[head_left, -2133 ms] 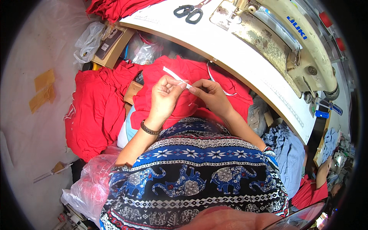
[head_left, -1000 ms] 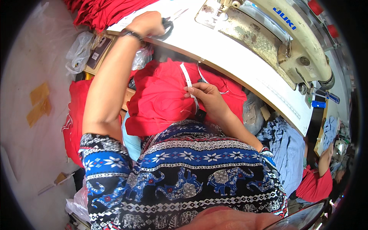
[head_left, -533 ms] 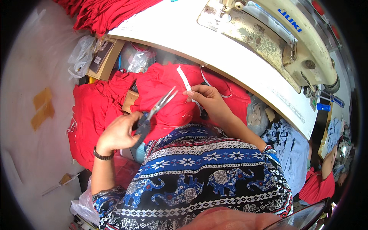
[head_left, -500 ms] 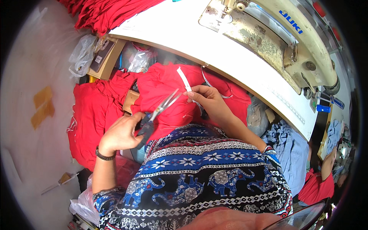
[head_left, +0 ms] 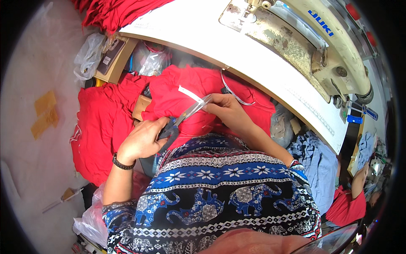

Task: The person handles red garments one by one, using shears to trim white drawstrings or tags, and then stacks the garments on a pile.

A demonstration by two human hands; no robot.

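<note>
Below the white sewing table [head_left: 237,51], over red fabric [head_left: 186,97] lying on the lap, the left hand [head_left: 141,139] is gripping the dark handles of scissors [head_left: 186,116], fingers curled closed around them, blades reaching toward the white strip [head_left: 189,94]. The right hand [head_left: 226,108] is pinching that strip, its fingertips pressed together beside the blade tips.
</note>
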